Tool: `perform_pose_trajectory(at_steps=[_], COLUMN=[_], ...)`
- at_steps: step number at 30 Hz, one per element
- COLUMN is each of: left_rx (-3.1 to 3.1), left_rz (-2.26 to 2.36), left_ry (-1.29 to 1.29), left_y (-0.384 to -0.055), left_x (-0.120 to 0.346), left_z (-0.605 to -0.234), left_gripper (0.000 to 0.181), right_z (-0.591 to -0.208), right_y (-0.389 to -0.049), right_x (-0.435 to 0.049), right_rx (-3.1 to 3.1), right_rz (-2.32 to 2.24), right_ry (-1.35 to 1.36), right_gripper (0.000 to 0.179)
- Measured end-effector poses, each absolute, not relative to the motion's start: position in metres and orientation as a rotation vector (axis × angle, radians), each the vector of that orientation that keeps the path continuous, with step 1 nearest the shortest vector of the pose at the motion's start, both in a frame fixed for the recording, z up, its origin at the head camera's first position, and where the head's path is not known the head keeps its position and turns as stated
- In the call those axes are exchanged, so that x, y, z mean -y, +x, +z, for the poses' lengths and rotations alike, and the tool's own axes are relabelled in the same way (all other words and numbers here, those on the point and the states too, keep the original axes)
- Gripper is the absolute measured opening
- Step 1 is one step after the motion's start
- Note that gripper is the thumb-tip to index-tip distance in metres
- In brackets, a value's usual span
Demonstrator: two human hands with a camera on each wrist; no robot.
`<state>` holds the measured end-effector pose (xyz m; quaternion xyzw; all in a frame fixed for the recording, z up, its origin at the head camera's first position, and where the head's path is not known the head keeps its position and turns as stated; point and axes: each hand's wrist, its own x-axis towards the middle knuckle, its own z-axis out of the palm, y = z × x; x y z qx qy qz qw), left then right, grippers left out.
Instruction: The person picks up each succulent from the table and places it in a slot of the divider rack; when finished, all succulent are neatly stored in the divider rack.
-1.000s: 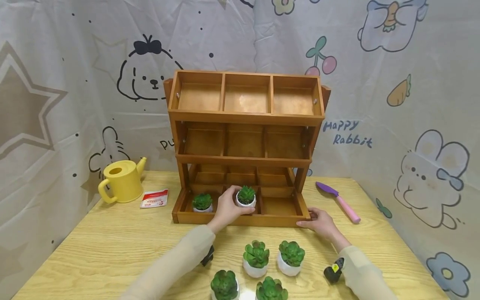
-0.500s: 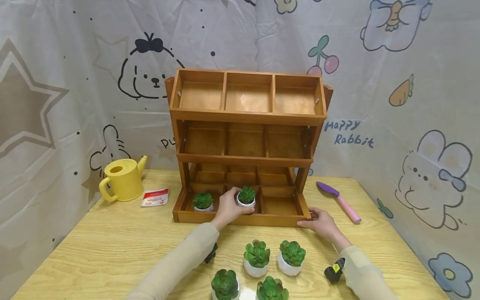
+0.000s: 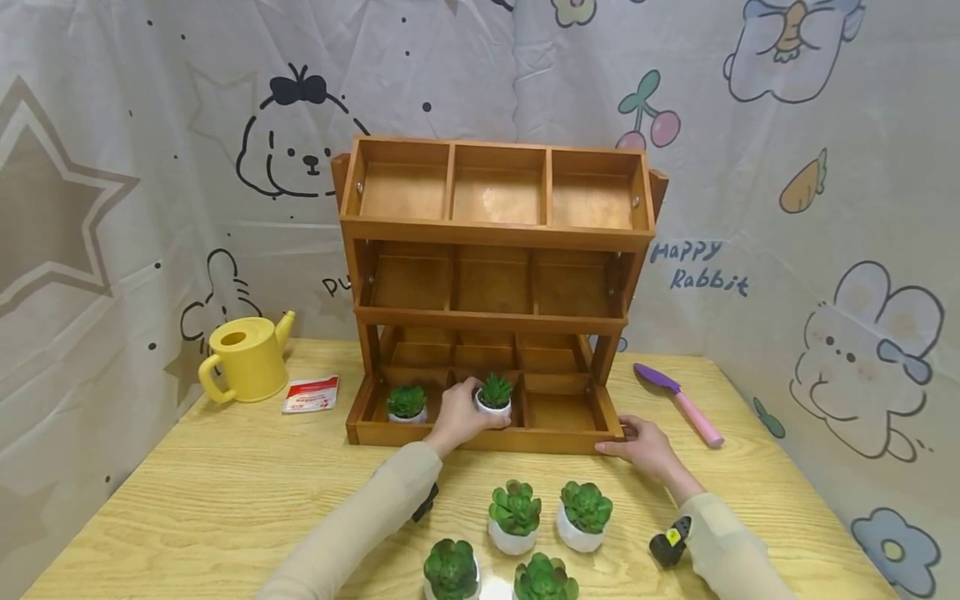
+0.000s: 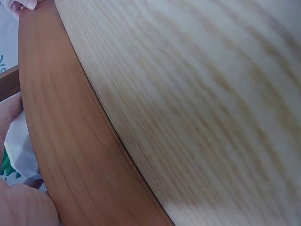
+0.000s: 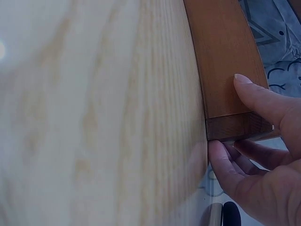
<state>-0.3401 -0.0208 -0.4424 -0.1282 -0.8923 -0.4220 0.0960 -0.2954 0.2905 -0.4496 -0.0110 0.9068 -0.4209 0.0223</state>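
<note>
My left hand (image 3: pixel 459 414) holds a small potted succulent (image 3: pixel 494 394) by its white pot, thumb in front, in the middle compartment of the bottom tier. The compartment belongs to a brown three-tier wooden plant stand (image 3: pixel 491 439). In the left wrist view, part of the white pot (image 4: pixel 22 143) shows between fingers and thumb behind the front board. My right hand (image 3: pixel 643 448) grips the stand's front right corner. Its thumb (image 5: pixel 254 93) lies on the front face and the fingers bend round the end. Another succulent (image 3: pixel 407 403) sits in the bottom left compartment.
Several potted succulents (image 3: pixel 514 517) stand on the wood-grain table (image 3: pixel 225 500) in front of the stand. A yellow watering can (image 3: pixel 246 358) and a red-and-white packet (image 3: pixel 311 395) are at left. A purple-and-pink trowel (image 3: pixel 681 404) lies at right. Patterned cloth hangs behind.
My left hand has lowered the potted succulent very slightly in the middle compartment. The right hand keeps its hold on the corner. The head view has shifted a little.
</note>
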Motion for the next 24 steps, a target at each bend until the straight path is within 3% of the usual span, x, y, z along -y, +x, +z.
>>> perform_pose_trajectory(at_steps=[15,24], left_rx=[2.816,2.872], left_rz=[-1.262,-1.245], left_ry=[-0.228,-0.214], left_y=[-0.336,-0.336], left_x=[0.017,0.018], left_z=[-0.433,-0.43], left_gripper=[0.077,0.062], right_z=[-0.448,-0.448], right_y=[-0.295,-0.295], right_x=[-0.29,-0.29], right_rx=[-2.812,-2.806], right_rz=[-1.264,-1.256], right_ry=[-0.019,-0.013], right_gripper=[0.083,0.085])
